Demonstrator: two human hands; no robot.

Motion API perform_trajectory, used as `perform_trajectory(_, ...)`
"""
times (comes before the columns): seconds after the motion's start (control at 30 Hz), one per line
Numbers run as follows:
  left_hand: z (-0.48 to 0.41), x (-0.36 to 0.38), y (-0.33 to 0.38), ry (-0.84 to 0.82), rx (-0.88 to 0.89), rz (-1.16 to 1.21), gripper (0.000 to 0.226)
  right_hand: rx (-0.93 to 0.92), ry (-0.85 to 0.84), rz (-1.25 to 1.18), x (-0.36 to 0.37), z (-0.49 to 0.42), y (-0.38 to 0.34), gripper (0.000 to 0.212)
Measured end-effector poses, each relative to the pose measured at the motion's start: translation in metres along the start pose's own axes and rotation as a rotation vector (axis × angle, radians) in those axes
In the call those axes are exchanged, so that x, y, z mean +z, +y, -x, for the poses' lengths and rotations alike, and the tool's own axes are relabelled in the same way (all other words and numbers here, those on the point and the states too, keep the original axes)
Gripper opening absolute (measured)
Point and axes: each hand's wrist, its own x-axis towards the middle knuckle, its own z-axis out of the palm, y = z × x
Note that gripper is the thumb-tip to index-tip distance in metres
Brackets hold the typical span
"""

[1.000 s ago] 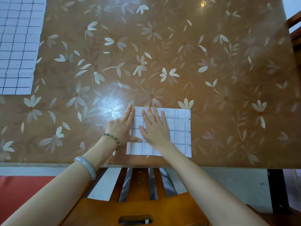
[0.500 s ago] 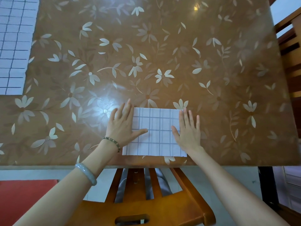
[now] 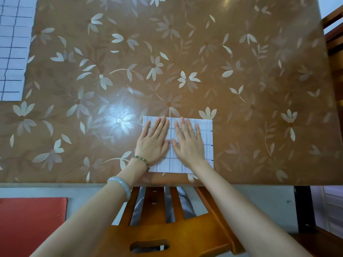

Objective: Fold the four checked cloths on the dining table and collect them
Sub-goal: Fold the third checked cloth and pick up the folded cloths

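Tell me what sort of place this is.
Most likely a home dining room. A dining table with a glossy brown floral cover fills the view, a wooden chair is tucked in at its near edge, and both hands press flat on a folded checked cloth.

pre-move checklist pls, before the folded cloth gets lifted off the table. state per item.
1. Folded cloth lies flat, edges roughly square: ok.
2. Left hand flat on the cloth, palm down: ok.
3. Right hand flat on the cloth beside it, thumbs nearly touching: ok.
4. Either hand gripping an edge to lift: not ok, both are open and pressing.
5. Layers aligned underneath: cannot tell, the hands cover much of it.
6. Remaining work: not ok, one unfolded cloth lies spread at the table's far left; other cloths are out of view.
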Motion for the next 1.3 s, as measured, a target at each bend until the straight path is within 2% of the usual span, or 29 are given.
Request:
perform_trajectory(0.2, 0.009, 0.000, -0.023, 0.041, -0.186, 0.014, 0.071, 0.199, -0.043, 0.086, -0.007, 0.021, 0.055, 0.065)
perform_trajectory(0.33, 0.013, -0.008, -0.034, 0.117, -0.284, 0.009, 0.075, 0.299, 0.024, 0.131, -0.020, 0.030, 0.068, 0.066)
perform_trajectory(0.4, 0.013, -0.012, -0.021, 0.155, -0.209, -0.011, 0.071, 0.233, 0.074, 0.083, -0.024, 0.025, 0.046, 0.062)
perform_trajectory(0.5, 0.011, -0.008, 0.005, 0.111, -0.051, -0.028, 0.064, 0.002, 0.033, 0.004, -0.020, 0.010, 0.000, 0.059)
perform_trajectory(0.6, 0.007, -0.001, 0.011, 0.047, -0.094, -0.011, 0.063, -0.076, -0.036, 0.028, -0.007, 0.003, -0.013, 0.057)
perform_trajectory(0.7, 0.006, 0.002, 0.006, 0.021, -0.123, -0.012, 0.068, -0.091, -0.048, 0.064, -0.001, 0.005, 0.004, 0.060)
perform_trajectory(0.9, 0.012, 0.000, -0.010, 0.012, -0.221, 0.016, 0.075, 0.082, -0.093, 0.136, -0.008, 0.024, 0.067, 0.065)
perform_trajectory(1.03, 0.020, -0.004, -0.037, 0.036, -0.319, 0.052, 0.081, 0.130, -0.082, 0.158, -0.027, 0.030, 0.093, 0.072)
perform_trajectory(1.1, 0.024, -0.010, -0.049, 0.051, -0.373, 0.096, 0.088, 0.102, -0.032, 0.061, -0.041, 0.023, 0.085, 0.068)
perform_trajectory(1.17, 0.025, -0.019, -0.046, 0.094, -0.401, 0.173, 0.088, 0.068, 0.033, -0.137, -0.054, 0.003, 0.071, 0.057)
perform_trajectory(1.23, 0.025, -0.029, -0.031, 0.140, -0.478, 0.264, 0.080, 0.036, 0.086, -0.286, -0.063, -0.020, 0.055, 0.036)
perform_trajectory(1.3, 0.022, -0.040, -0.018, 0.175, -0.575, 0.324, 0.069, -0.002, 0.061, -0.343, -0.066, -0.040, 0.042, 0.025)
